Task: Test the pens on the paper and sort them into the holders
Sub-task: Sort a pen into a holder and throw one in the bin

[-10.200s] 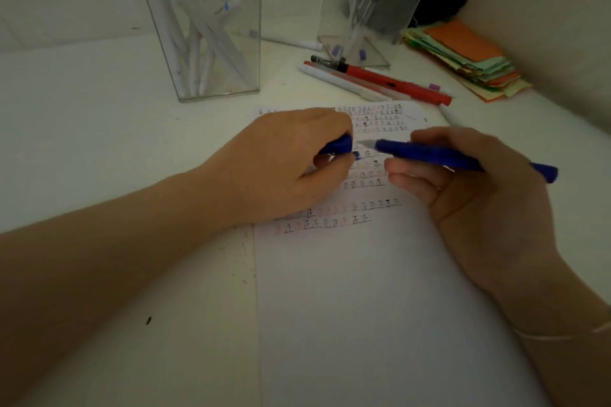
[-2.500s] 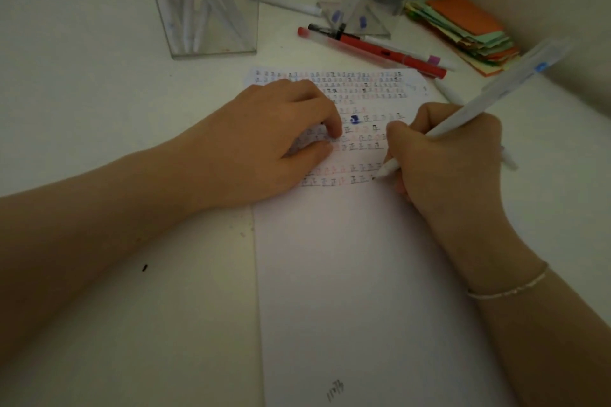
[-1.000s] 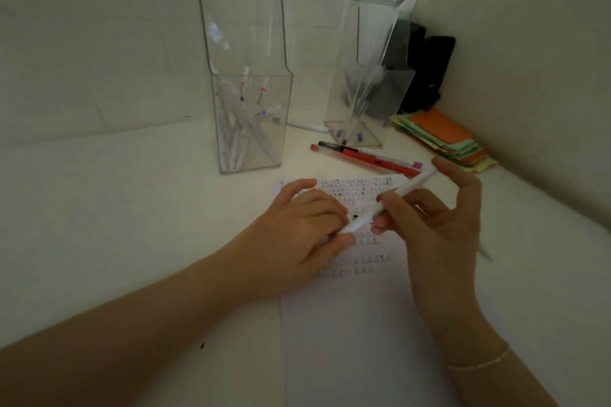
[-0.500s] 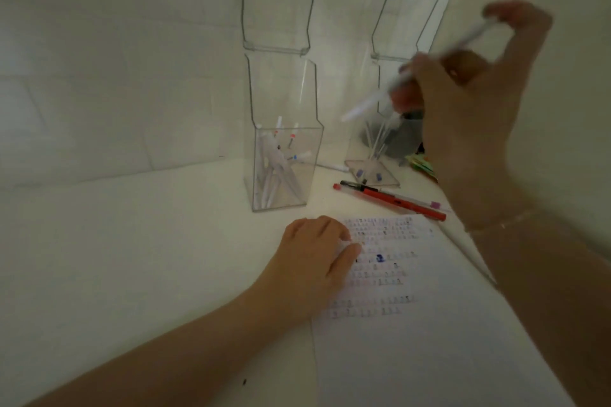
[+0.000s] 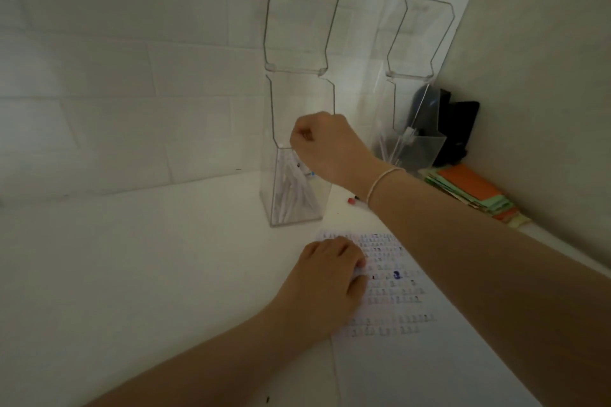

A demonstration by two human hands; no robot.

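Reaching across the desk [image 5: 139, 261], the right hand [image 5: 325, 150] is at the open front of the nearer clear holder [image 5: 296, 182], just above the edge of its lower bin. Its fingers [image 5: 302, 135] are curled in tight toward the palm — whether they pinch a pen cannot be told, since nothing shows plainly between them. A thin pale bracelet [image 5: 383, 182] circles that wrist.

Inside the holder a bundle of white pens [image 5: 292, 188] leans at mixed angles, tips down against the bottom; one shows a small blue mark beside the hand. The holder's tall back panel rises in front of the white brick wall [image 5: 132, 76].

The left hand [image 5: 327, 277] lies palm down on the upper left part of the paper [image 5: 413, 357], fingers bent and pressing the sheet to the desk, grasping nothing. Rows of small test marks cover the top of the sheet, with one darker blue blot [image 5: 396, 274] among them just right of the fingertips.

A second clear holder [image 5: 413, 129] stands farther back to the right, near the corner, with a few pens leaning in it. Behind it sit dark objects too dim to identify, and a stack of coloured papers [image 5: 469, 188] — orange and green — lies by the right wall. The end of a red pen [image 5: 352, 199] peeks out on the desk under the right wrist.
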